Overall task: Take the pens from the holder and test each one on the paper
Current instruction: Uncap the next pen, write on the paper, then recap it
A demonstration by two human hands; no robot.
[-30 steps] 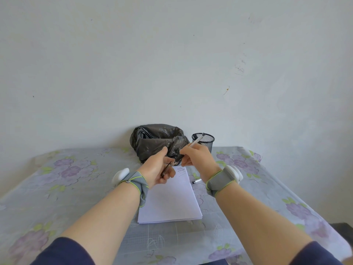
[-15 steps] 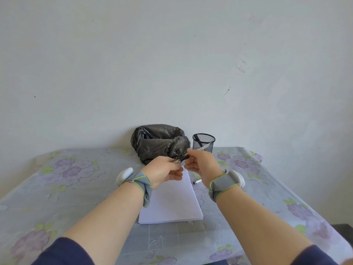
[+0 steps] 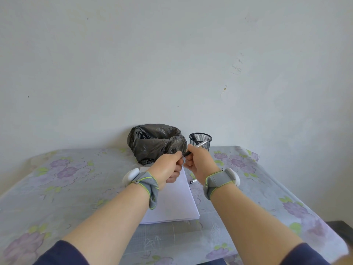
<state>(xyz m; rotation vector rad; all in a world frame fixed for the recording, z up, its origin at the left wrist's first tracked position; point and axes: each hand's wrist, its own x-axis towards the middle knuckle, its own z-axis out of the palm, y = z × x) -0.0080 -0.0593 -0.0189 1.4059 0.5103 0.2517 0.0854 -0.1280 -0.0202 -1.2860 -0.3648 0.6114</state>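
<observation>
A black mesh pen holder (image 3: 200,140) stands at the back of the table by the wall. A white stack of paper (image 3: 172,205) lies in the middle, partly under my wrists. My right hand (image 3: 200,162) grips a pen (image 3: 201,145) with a pale barrel, raised above the paper in front of the holder. My left hand (image 3: 168,170) pinches the pen's dark end (image 3: 186,154), the cap or tip. Another pen (image 3: 193,181) lies on the cloth right of the paper, mostly hidden by my right wrist.
A crumpled black plastic bag (image 3: 155,143) sits against the wall left of the holder. The table wears a floral cloth (image 3: 63,175); its right edge (image 3: 324,217) drops off near a dark object on the floor. Both wrists carry grey bands with white sensors.
Both hands rose slightly and the pen swung from steeply tilted to nearly level. My left hand's fingers moved onto the pen's dark end.
</observation>
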